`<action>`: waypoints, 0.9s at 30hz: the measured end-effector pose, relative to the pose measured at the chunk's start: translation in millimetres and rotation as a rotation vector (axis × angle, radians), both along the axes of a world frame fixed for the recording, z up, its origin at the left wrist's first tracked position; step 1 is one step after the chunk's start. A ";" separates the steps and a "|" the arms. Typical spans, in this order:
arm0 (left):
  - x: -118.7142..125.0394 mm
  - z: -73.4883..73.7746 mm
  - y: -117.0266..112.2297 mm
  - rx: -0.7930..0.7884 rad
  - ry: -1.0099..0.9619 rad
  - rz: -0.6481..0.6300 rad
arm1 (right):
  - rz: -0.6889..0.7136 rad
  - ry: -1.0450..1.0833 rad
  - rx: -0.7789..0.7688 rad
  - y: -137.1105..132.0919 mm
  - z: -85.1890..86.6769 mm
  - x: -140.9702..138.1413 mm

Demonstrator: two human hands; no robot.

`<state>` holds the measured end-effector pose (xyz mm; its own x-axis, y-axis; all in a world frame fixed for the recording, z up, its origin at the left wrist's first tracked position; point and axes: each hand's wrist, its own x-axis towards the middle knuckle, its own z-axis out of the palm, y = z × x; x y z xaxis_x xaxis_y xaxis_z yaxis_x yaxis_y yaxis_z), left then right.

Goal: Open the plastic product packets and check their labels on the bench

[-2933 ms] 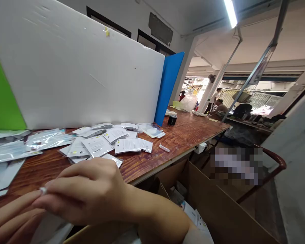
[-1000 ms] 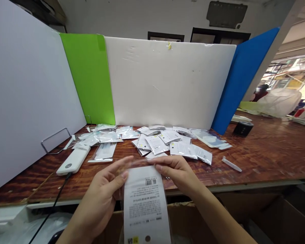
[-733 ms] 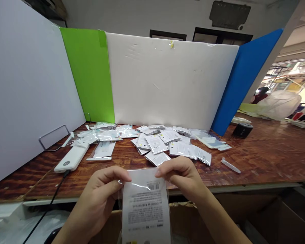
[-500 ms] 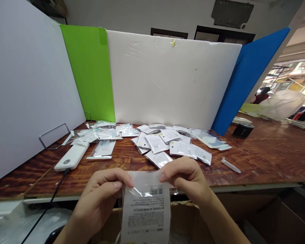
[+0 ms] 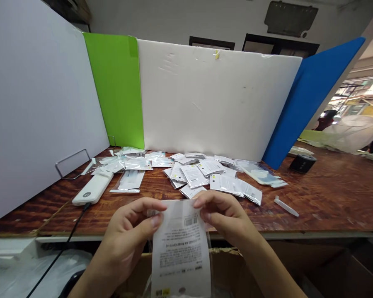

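Close in front of me, below the table's front edge, is a clear plastic packet (image 5: 182,252) with a white card inside. The card carries printed text and a barcode, upside down to my view. My left hand (image 5: 127,238) has its thumb and index finger at the packet's upper left edge. At the upper right corner, my right hand (image 5: 222,213) pinches the packet between thumb and forefinger. Just beyond lies a pile of similar white printed packets (image 5: 194,176). Further left is a heap of clear packets (image 5: 132,180) with pale blue-white contents.
A white power bank (image 5: 93,188) with a black cable lies on the brown table (image 5: 329,198). A small clear plastic tube (image 5: 286,206) and a black box-shaped device (image 5: 302,163) are at right. White, green (image 5: 115,91) and blue (image 5: 311,95) panels stand behind. A cardboard box (image 5: 226,269) is below.
The packet has risen slightly, showing more of its lower end. My left thumb and index finger have moved a little farther apart. The camera view has shifted slightly left.
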<state>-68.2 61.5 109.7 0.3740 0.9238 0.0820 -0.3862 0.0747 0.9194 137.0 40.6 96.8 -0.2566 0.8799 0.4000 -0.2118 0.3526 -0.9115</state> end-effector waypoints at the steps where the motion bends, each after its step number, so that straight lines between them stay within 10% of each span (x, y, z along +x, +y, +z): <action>1: 0.6 -0.8 -0.7 0.029 0.038 0.020 | -0.012 0.007 -0.032 0.7 -0.6 -3.0; 7: 1.1 -10.0 -0.9 0.201 0.284 0.057 | -0.237 -0.015 -0.168 5.2 -5.0 -20.1; 18: 4.9 -6.8 12.4 -0.051 0.120 0.141 | 0.102 0.106 -0.459 23.0 -23.5 -4.3; 22: 2.4 -16.6 33.6 0.098 0.583 0.251 | 0.067 -0.018 -0.520 28.6 -28.5 -4.5; 27: -30.4 -34.4 83.5 0.283 1.209 0.541 | -0.304 0.024 -0.359 41.9 -38.4 -4.1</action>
<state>-98.6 144.9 75.3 -0.0551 0.9833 0.1735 0.7473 -0.0746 0.6603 132.9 82.5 58.4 0.0400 0.9974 0.0597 -0.1705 0.0657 -0.9832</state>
